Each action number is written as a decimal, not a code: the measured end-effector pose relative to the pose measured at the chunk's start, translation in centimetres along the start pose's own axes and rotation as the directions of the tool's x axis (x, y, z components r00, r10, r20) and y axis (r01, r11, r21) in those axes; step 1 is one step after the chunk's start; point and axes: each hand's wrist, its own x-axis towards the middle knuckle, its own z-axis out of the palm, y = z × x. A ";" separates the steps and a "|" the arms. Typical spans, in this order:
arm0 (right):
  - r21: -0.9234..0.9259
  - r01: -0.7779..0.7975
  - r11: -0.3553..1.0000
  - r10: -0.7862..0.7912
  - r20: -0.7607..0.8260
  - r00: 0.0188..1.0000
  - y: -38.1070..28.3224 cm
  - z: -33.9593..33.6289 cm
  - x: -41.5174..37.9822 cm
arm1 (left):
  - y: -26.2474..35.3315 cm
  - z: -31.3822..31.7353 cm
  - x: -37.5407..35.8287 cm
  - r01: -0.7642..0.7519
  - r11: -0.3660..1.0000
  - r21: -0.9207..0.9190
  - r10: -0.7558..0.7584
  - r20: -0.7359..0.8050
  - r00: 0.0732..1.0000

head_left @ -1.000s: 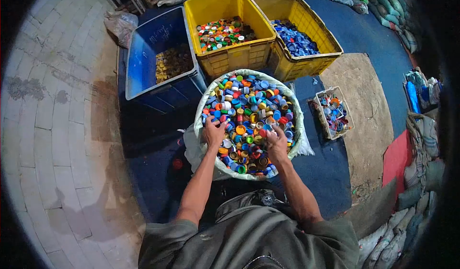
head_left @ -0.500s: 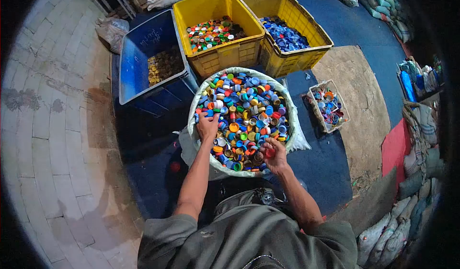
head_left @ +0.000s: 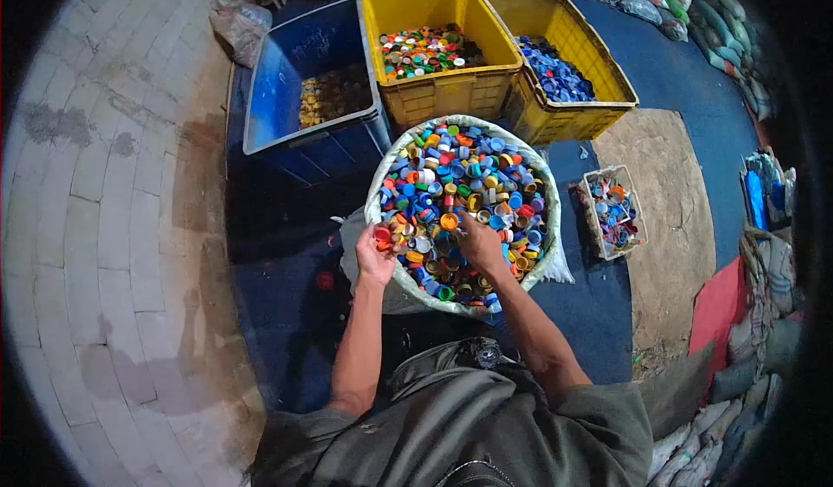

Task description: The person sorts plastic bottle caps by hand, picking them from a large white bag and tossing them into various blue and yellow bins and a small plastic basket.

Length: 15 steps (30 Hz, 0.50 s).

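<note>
A round tub lined with a pale sack (head_left: 555, 235) stands in front of me, full of mixed coloured bottle caps (head_left: 468, 170). At its left rim is my left hand (head_left: 377, 257), palm up, its fingers curled round red caps (head_left: 383, 237). My right hand (head_left: 476, 242) reaches into the middle of the heap, beside an orange cap (head_left: 449, 221). Its fingertips point down among the caps, and what they hold, if anything, is hidden.
Behind the tub stand a blue bin (head_left: 260, 122) with yellowish and brown caps, a yellow bin (head_left: 451, 96) with mixed caps and another yellow bin (head_left: 568, 118) with blue caps. A small white basket (head_left: 640, 218) is at the right. Filled sacks (head_left: 729, 27) line the right side.
My right hand has moved left and up from the tub's lower right edge into the heap. My left hand has drawn back to the left rim and turned palm up with red caps. The view has shifted.
</note>
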 end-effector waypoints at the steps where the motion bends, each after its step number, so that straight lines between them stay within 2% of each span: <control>1: -0.035 0.018 0.999 -0.018 0.004 1.000 0.1 0.7 0.4 | -0.1 -0.1 -0.6 -0.011 1.000 0.005 0.012 -0.047 0.999; 2: -0.069 0.038 0.997 -0.038 0.008 0.999 0.2 1.3 0.9 | 0.0 -0.4 -1.2 -0.024 1.000 0.010 0.024 -0.094 0.995; 3: -0.151 -0.008 0.989 0.021 0.080 0.997 -1.0 0.5 1.3 | 0.1 -1.0 -1.6 -0.017 1.000 -0.023 0.015 -0.065 0.998; 6: -0.207 0.034 0.978 -0.024 0.048 0.999 -0.2 2.1 2.0 | -0.3 -2.6 -2.9 -0.029 1.000 0.004 0.030 -0.112 0.993; 7: -0.176 0.061 0.983 -0.057 0.028 0.998 -0.4 2.2 2.1 | -0.3 -3.1 -3.3 -0.018 1.000 0.014 0.020 -0.129 0.991; 10: -0.290 -0.009 0.957 0.052 0.139 0.989 -1.6 1.6 2.7 | -0.8 -3.4 -4.3 -0.005 1.000 -0.009 0.004 -0.146 0.989; 14: -0.270 0.132 0.954 -0.122 0.053 0.991 -0.2 3.0 2.6 | -1.7 -3.4 -4.9 0.014 1.000 -0.025 -0.017 -0.117 0.993; 15: -0.240 0.111 0.964 -0.106 0.034 0.994 -0.5 2.6 2.5 | -1.9 -3.3 -4.9 0.021 1.000 -0.016 -0.023 -0.088 0.996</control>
